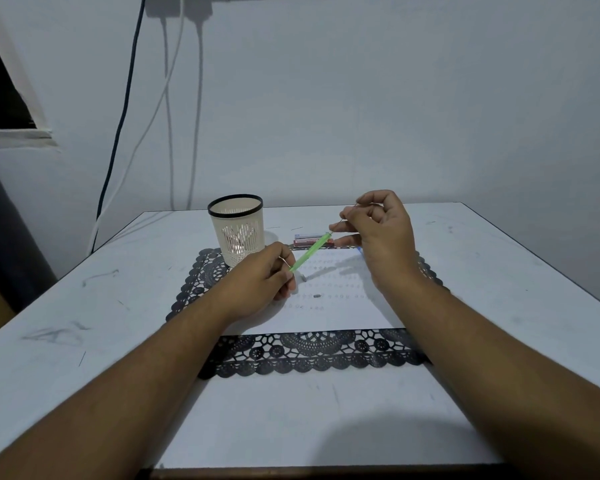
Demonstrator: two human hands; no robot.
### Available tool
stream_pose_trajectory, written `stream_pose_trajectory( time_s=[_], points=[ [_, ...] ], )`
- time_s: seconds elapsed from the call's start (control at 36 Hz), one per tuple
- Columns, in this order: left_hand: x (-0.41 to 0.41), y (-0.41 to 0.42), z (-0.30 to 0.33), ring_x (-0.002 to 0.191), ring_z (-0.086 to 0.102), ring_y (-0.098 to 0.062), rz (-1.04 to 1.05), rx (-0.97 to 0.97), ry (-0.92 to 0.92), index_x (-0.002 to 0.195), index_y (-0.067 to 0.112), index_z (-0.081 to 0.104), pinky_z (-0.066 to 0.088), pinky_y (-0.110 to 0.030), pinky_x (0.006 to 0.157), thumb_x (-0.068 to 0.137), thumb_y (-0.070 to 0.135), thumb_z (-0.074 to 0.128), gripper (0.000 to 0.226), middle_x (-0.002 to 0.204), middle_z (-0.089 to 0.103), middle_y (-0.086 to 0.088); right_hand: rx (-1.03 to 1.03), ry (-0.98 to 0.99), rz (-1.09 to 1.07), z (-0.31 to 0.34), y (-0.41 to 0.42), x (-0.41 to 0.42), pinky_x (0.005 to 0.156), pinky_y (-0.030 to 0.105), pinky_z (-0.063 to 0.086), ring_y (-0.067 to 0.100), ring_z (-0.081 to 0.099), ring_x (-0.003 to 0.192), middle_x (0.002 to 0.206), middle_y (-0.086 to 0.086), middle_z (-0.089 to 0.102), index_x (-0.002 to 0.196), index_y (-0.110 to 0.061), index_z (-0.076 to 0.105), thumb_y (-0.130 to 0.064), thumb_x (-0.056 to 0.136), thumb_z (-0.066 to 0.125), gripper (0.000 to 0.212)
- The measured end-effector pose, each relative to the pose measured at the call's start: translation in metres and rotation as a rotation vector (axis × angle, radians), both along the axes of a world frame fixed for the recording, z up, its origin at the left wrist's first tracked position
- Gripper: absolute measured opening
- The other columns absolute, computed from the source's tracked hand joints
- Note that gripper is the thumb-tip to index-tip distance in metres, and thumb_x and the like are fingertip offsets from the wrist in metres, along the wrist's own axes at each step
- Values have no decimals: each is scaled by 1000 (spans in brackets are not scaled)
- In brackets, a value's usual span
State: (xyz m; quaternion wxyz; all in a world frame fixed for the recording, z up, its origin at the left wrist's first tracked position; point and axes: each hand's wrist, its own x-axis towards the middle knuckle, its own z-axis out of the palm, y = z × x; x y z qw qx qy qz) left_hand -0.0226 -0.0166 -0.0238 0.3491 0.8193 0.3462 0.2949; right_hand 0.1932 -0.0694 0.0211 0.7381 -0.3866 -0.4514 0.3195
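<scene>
— Pale wall and hanging cables (118,133) are seen behind a white desk (84,306), where a cream cup (238,233) stands on a black lace mat (309,351). What is being worked on?

— A green pencil (310,252) is held in the air just right of the cup, above a sheet of paper (343,317) laid on the mat. Its lower end is pinched by the left grip (260,282), whose fingers are curled round it. A thin lead (347,213) is pinched by the right grip (381,233), farther right of the cup than the pencil.

— How is the step done well?

— The lead is judged to be going into the pencil's raised end. It should be lined up with the barrel, held close to the opening and pushed gently, so that it is not bent or snapped. The pencil should be steadied by the left grip.

— Which way is the pencil pointed?

— Its long axis is tilted: from the end nearest the cup's base it runs up, rightward and away from the person. The raised end is pointed away from the cup, toward the right grip. A small box (305,238) is seen lying right of the cup, behind the pencil.
</scene>
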Motion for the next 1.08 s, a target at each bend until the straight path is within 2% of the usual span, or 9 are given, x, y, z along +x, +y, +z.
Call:
stream_pose_trajectory(
  time_s=[0.33, 0.44, 0.64, 0.78, 1.08],
  points=[
    [-1, 3, -1, 73, 67, -16, -9, -12, -2, 103, 23, 53, 55, -33, 69, 109, 9, 46, 17, 83, 75, -1, -19, -23, -22, -3, 1, -1, 55, 31, 61, 28, 78, 80, 82, 10, 70, 102, -11, 57, 3, 95, 67, 19],
    [0, 3, -2, 73, 67, -14, -8, -15, -4, 102, 24, 53, 54, -29, 68, 109, 9, 46, 18, 83, 75, 0, -38, -41, -33, -4, 2, 1, 58, 35, 63, 27, 78, 82, 84, 10, 75, 103, -13, 58, -2, 95, 69, 18],
    [-1, 5, -4, 74, 68, -17, -3, -25, -10, 103, 25, 53, 55, -32, 69, 109, 10, 46, 18, 85, 75, -2, -62, -82, -54, -8, 4, 3, 53, 34, 58, 27, 78, 79, 86, 10, 79, 107, -20, 54, -15, 99, 68, 17],
    [1, 4, -4, 74, 69, -17, -4, -27, -13, 104, 23, 54, 55, -30, 68, 109, 9, 46, 17, 85, 76, -2, -54, -84, -75, -5, 2, 8, 54, 35, 61, 28, 78, 77, 86, 10, 79, 108, -23, 51, -15, 100, 66, 18],
    [0, 5, -5, 74, 69, -16, -12, -30, -24, 103, 26, 53, 55, -30, 67, 109, 10, 46, 19, 85, 75, -1, -26, -217, -52, -10, 1, 2, 52, 32, 59, 25, 77, 76, 85, 6, 79, 106, -21, 53, -16, 101, 66, 15]
  ],
)
